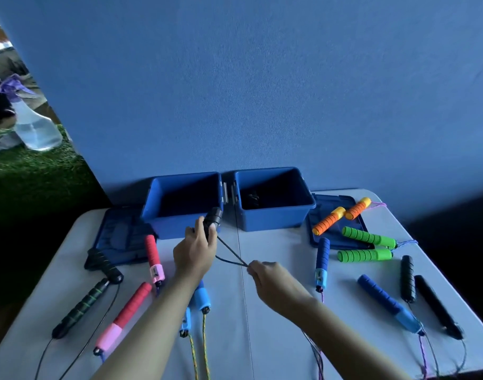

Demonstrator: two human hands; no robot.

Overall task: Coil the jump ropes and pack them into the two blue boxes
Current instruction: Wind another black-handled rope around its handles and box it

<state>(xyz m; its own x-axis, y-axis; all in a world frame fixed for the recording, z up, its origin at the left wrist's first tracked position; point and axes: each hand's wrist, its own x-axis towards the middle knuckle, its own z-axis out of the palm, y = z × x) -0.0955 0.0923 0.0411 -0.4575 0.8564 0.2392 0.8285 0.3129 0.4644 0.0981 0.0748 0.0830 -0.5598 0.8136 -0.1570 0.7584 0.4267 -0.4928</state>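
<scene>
Two open blue boxes stand side by side at the back of the table: the left box (163, 215) looks empty, the right box (276, 218) holds something dark at its bottom. My left hand (195, 252) grips the black handles (213, 219) of a jump rope in front of the left box. Its dark cord (230, 249) runs down to my right hand (273, 279), which pinches it. Other jump ropes lie around: red-pink (152, 256), black-green (82, 307), light blue (200, 297), blue (322, 259), green (367, 237), orange (329, 219), black (409, 278).
Two blue lids lie flat on the white table (243, 319), the left lid (119, 237) by the left box, the right lid (328, 207) under the orange handles. A blue wall rises behind. A spray bottle (34, 127) stands off the table at the far left. Cords hang over the front edge.
</scene>
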